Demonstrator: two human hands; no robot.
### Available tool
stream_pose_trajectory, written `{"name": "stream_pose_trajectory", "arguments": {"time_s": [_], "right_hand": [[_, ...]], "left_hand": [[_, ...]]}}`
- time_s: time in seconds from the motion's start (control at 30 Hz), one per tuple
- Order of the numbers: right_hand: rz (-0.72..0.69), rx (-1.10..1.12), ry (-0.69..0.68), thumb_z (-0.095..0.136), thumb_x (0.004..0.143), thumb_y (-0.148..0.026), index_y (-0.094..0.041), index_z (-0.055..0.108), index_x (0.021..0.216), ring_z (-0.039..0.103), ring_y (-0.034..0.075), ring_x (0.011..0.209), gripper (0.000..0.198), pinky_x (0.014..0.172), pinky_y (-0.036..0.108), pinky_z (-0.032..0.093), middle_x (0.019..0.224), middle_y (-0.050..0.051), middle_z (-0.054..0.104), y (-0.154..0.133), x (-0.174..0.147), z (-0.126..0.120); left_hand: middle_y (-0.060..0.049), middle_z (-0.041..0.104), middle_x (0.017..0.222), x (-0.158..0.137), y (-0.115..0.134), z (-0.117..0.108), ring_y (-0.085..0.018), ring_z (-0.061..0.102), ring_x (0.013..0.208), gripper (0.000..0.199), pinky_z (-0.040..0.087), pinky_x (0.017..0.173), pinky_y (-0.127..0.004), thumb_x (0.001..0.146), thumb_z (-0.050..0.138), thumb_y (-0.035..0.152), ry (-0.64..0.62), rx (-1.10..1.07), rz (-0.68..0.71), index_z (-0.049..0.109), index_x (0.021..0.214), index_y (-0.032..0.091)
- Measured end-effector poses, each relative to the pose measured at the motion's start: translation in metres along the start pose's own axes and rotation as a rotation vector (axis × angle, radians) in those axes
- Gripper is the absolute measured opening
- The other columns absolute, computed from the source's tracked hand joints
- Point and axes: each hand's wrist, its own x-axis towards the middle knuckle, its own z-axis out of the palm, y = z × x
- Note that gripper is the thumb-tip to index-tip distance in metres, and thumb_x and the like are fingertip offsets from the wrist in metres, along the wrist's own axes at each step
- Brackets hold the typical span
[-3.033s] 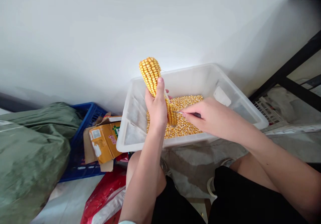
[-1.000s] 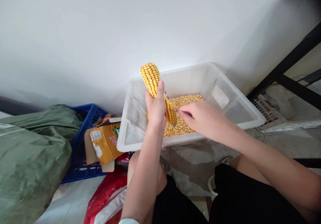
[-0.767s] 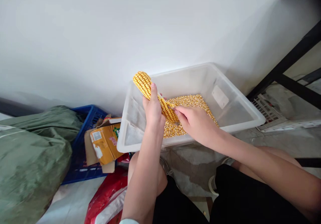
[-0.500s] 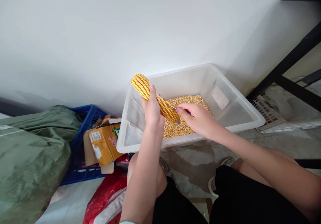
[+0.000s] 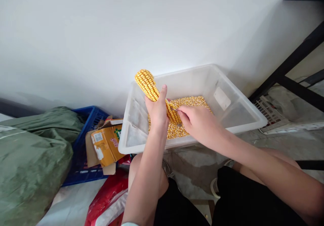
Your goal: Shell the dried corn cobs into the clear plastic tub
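– Where's the corn cob (image 5: 152, 89)?
– Tilted over the clear plastic tub (image 5: 240, 116), left hand (image 5: 157, 109) clamped round its middle. The right hand (image 5: 196, 121) pinches a thin metal tool (image 5: 174, 109) against its lower end.
– And below?
– Loose kernels (image 5: 189, 102) in the tub, on a grey floor (image 5: 192, 165) by a white wall (image 5: 101, 33); a blue crate (image 5: 83, 141) sits left.

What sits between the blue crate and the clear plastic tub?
In the head view, a torn orange cardboard box sits between the blue crate and the clear plastic tub, overlapping the crate's near edge.

White wall (image 5: 101, 33), grey floor (image 5: 194, 165), black frame (image 5: 291, 67)
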Motion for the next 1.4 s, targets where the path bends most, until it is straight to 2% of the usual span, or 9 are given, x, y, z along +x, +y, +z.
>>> {"name": "stream_pose_trajectory", "arguments": {"time_s": [0.13,0.33,0.5,0.6,0.73,0.8,0.87,1.07,1.4], "right_hand": [[-0.012,0.049,0.047,0.034,0.101,-0.024,-0.017,0.058,0.117,0.058,0.017,0.068,0.03,0.059,0.03,0.029,0.084,0.007,0.07,-0.005,-0.001,0.019],[0.012,0.231,0.048,0.036,0.101,-0.027,-0.018,0.059,0.104,0.055,0.015,0.063,0.025,0.059,0.029,0.031,0.081,0.004,0.068,0.003,0.008,0.027],[0.094,0.388,0.021,0.042,0.1,-0.034,-0.021,0.06,0.108,0.054,0.014,0.062,0.024,0.06,0.028,0.035,0.073,0.0,0.063,0.017,0.013,0.017],[0.161,0.374,0.035,0.042,0.1,-0.038,-0.023,0.06,0.114,0.047,0.012,0.052,0.027,0.055,0.028,0.032,0.063,-0.004,0.056,0.029,0.017,0.008],[0.218,0.38,-0.008,0.045,0.098,-0.041,-0.025,0.062,0.116,0.05,0.012,0.054,0.03,0.053,0.028,0.034,0.069,-0.001,0.06,0.044,0.023,-0.001],[0.212,0.38,-0.03,0.048,0.097,-0.044,-0.024,0.066,0.112,0.053,0.014,0.057,0.031,0.054,0.028,0.035,0.069,0.0,0.061,0.047,0.024,-0.004],[0.175,0.401,-0.085,0.052,0.095,-0.044,-0.024,0.068,0.11,0.055,0.014,0.06,0.031,0.055,0.028,0.036,0.072,0.002,0.063,0.049,0.023,-0.007],[0.103,0.443,-0.215,0.061,0.089,-0.041,-0.025,0.074,0.112,0.052,0.013,0.056,0.032,0.053,0.028,0.035,0.073,0.002,0.068,0.051,0.019,-0.021],[-0.003,0.392,-0.184,0.06,0.088,-0.04,-0.024,0.078,0.107,0.047,0.011,0.055,0.031,0.052,0.027,0.033,0.07,0.0,0.068,0.034,0.011,-0.031]], "left_hand": [[0.004,0.053,0.069,0.002,-0.001,0.0,-0.009,0.054,0.055,0.046,0.046,0.052,-0.024,0.071,0.077,0.053,0.103,-0.049,-0.011,0.049,0.091,0.022],[0.005,0.048,0.066,0.002,-0.004,-0.002,-0.01,0.054,0.054,0.046,0.045,0.052,-0.025,0.07,0.078,0.053,0.138,-0.098,-0.118,0.048,0.084,0.021],[0.003,0.05,0.072,0.005,-0.002,-0.006,-0.012,0.055,0.059,0.04,0.047,0.055,-0.027,0.071,0.078,0.043,0.144,-0.059,-0.109,0.048,0.088,0.022],[0.001,0.054,0.081,0.005,0.001,-0.01,-0.014,0.058,0.069,0.043,0.049,0.065,-0.029,0.071,0.079,0.04,0.157,0.056,0.029,0.047,0.093,0.023],[-0.003,0.059,0.094,0.002,0.008,-0.013,-0.02,0.059,0.088,0.049,0.048,0.078,-0.032,0.066,0.084,0.039,0.027,0.369,0.385,0.052,0.1,0.023],[-0.004,0.061,0.099,0.0,0.011,-0.012,-0.021,0.059,0.093,0.051,0.047,0.082,-0.033,0.065,0.085,0.038,-0.018,0.449,0.472,0.054,0.103,0.023],[-0.004,0.061,0.096,-0.001,0.012,-0.011,-0.02,0.061,0.088,0.048,0.048,0.079,-0.033,0.067,0.083,0.041,-0.049,0.416,0.438,0.055,0.101,0.022],[-0.004,0.063,0.085,0.004,0.012,-0.012,-0.016,0.064,0.066,0.048,0.048,0.059,-0.028,0.073,0.073,0.055,-0.109,0.06,0.078,0.055,0.103,0.023],[-0.002,0.063,0.077,0.001,0.018,-0.01,-0.017,0.066,0.065,0.049,0.048,0.055,-0.026,0.069,0.075,0.053,-0.075,-0.031,0.041,0.056,0.102,0.023]]}}
